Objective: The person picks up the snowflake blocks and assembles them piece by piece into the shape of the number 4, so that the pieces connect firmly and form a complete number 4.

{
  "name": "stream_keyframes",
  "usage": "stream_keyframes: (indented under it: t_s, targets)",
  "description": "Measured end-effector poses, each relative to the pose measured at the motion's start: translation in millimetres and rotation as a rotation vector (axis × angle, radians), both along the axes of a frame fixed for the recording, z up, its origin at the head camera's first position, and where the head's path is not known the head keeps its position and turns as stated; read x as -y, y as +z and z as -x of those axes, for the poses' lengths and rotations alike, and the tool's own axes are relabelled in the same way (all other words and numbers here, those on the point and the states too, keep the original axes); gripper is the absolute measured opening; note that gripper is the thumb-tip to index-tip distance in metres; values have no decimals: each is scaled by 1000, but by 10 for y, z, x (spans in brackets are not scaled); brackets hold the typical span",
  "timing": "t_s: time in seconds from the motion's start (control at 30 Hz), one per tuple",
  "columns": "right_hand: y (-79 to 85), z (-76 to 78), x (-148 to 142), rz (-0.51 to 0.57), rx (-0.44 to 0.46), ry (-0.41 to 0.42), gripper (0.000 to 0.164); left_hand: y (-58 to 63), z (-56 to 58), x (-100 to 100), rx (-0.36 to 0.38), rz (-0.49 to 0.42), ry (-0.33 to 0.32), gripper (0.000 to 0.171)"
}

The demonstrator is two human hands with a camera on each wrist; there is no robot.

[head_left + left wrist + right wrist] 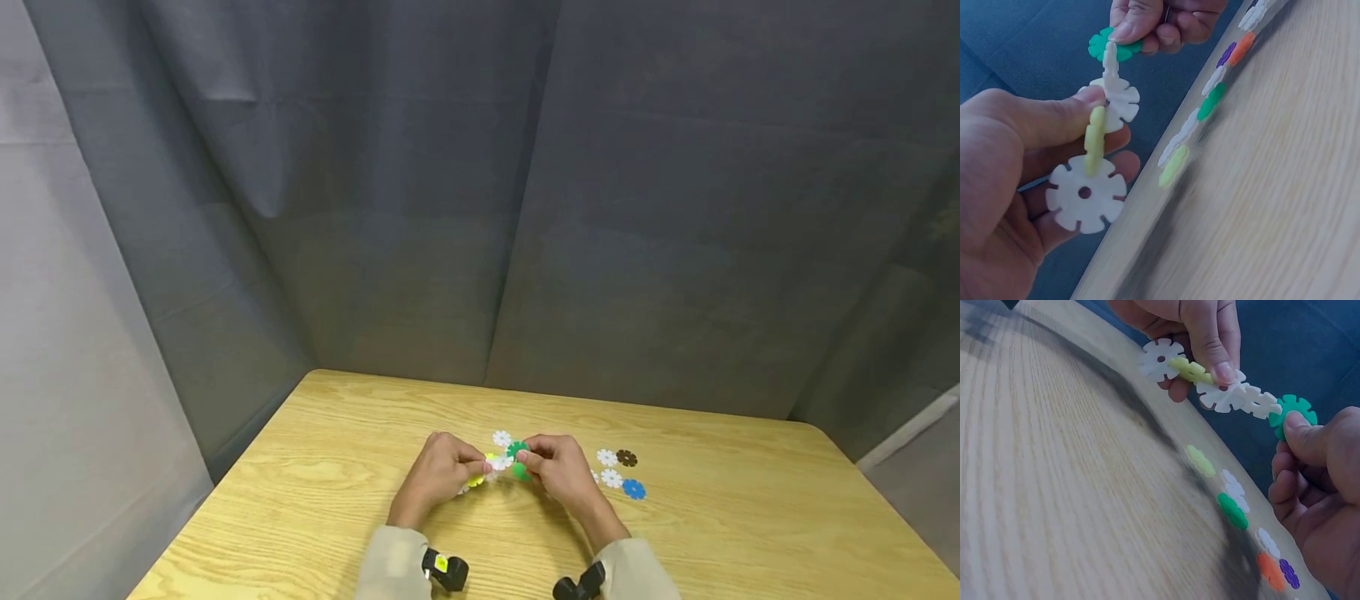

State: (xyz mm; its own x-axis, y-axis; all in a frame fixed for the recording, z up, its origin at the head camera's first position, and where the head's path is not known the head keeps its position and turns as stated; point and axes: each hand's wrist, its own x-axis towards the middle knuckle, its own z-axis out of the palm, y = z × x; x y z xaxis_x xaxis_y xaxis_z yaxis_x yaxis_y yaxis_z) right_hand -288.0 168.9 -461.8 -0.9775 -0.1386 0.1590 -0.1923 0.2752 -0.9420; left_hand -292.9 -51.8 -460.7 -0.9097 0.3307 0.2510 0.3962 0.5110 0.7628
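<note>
Both hands hold up one chain of slotted flower-shaped plastic discs. My left hand (442, 473) pinches its middle, with the thumb on a white disc (1219, 400) beside a yellow disc (1190, 370). A further white disc (1086, 195) hangs at the left end of the chain, its face toward the left wrist camera. My right hand (564, 471) pinches a green disc (1302, 407) between thumb and fingers at the other end. This green disc meets an edge-on white disc (1110, 62), their slots lined up crosswise. The right thumb covers part of the green disc.
Loose discs lie on the wooden table (337, 467): yellow (1200, 460), green (1232, 511), orange (1270, 571) and purple (1289, 574), plus several white ones. Right of the right hand are a brown disc (626, 458) and a blue disc (633, 489). Grey curtains (420, 208) hang behind the table.
</note>
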Motion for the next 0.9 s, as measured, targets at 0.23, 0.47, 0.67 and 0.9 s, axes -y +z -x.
stream_keyframes:
  t_s: [0.23, 0.47, 0.67, 0.9]
  targets:
    - [-40, -7, 15, -8, 12, -1, 9, -15, -6, -8, -5, 12, -1, 8]
    - [16, 2, 10, -35, -20, 50, 12, -6, 23, -6, 11, 27, -27, 11]
    - [49, 2, -15, -37, -16, 82, 15, 6, 19, 9, 55, 25, -59, 13]
    - [93, 34, -85, -66, -6, 32, 17, 3, 40, 62, 22, 52, -36, 13]
